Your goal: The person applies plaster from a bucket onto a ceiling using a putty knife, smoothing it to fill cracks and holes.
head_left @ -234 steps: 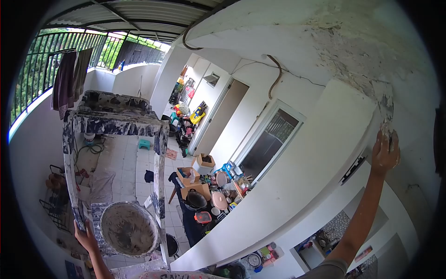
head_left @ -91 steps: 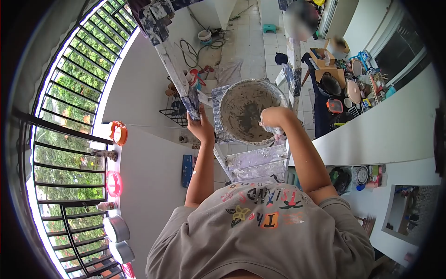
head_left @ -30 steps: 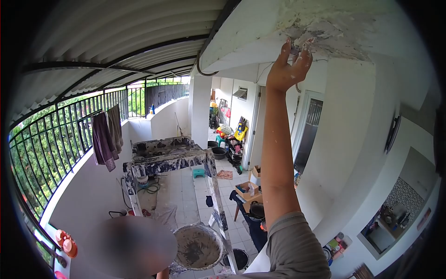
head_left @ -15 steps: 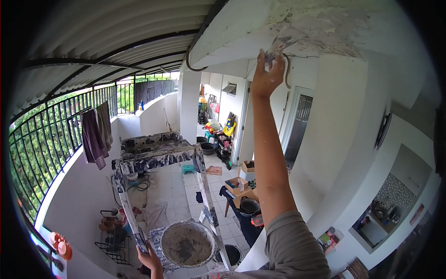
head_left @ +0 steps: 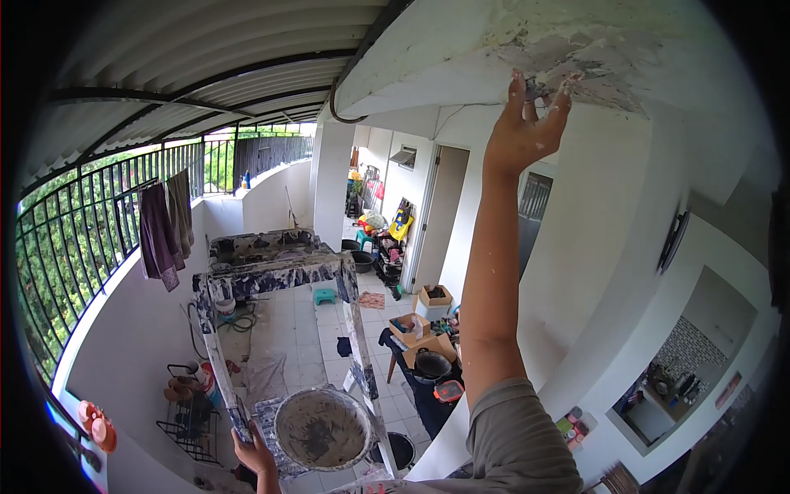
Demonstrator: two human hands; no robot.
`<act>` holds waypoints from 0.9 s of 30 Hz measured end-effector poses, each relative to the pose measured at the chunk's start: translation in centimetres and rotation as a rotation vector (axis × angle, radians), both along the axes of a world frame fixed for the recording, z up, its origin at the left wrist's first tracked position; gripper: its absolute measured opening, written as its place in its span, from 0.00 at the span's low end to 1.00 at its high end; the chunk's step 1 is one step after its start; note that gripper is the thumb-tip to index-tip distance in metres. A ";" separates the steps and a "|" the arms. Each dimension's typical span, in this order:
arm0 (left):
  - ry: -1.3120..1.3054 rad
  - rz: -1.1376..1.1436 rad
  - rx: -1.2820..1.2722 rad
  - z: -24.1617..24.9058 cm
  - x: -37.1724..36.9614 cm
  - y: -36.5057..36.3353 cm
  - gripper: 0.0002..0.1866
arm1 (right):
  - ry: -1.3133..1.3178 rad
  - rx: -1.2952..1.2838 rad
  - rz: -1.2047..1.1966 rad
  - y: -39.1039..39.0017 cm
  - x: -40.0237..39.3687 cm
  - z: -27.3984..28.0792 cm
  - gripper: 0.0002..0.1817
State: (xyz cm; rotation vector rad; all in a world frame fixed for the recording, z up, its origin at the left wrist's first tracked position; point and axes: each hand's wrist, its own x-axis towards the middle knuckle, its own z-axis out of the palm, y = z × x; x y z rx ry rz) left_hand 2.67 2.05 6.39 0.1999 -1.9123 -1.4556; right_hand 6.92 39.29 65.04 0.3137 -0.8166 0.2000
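Note:
Raised high, my right hand (head_left: 531,128) is closed around a mostly hidden tool that looks like a putty knife (head_left: 536,86), pressed up near the rough, flaking patch (head_left: 592,62) under the white beam (head_left: 436,78). White smears coat the fingertips. Low in view, my left hand (head_left: 255,457) wraps the side rail of a paint-splattered stepladder (head_left: 218,354). Beside that hand, a round basin (head_left: 322,430) with greyish putty inside sits on a ladder platform.
A black railing (head_left: 99,222) with hanging cloths (head_left: 160,235) runs along the left. Beyond the ladder are a green stool (head_left: 325,295) and a doorway. Cardboard boxes (head_left: 409,328) and a black pan (head_left: 433,364) stand on a table to the right. A shoe rack (head_left: 193,420) is at lower left.
My right hand has moved right along the underside of the beam, with the tool now mostly hidden behind the fingers. My left hand keeps its hold on the ladder. The view has shifted slightly.

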 end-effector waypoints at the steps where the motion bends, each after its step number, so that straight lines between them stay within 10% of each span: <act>1: -0.004 0.001 -0.002 -0.1 0.1 -0.1 0.19 | -0.007 -0.022 -0.043 0.0 -0.3 -0.2 0.32; 14: -0.020 -0.026 0.015 -0.2 0.0 -0.3 0.18 | -0.226 -0.088 -0.173 5.7 -8.7 -4.7 0.30; 17: -0.015 -0.030 0.020 0.2 0.4 -0.2 0.17 | -0.020 -0.085 0.192 3.6 -6.6 -5.2 0.33; 27: -0.007 -0.065 0.018 -0.7 -0.3 -0.5 0.17 | 0.093 0.045 -0.062 -1.8 1.5 -0.8 0.30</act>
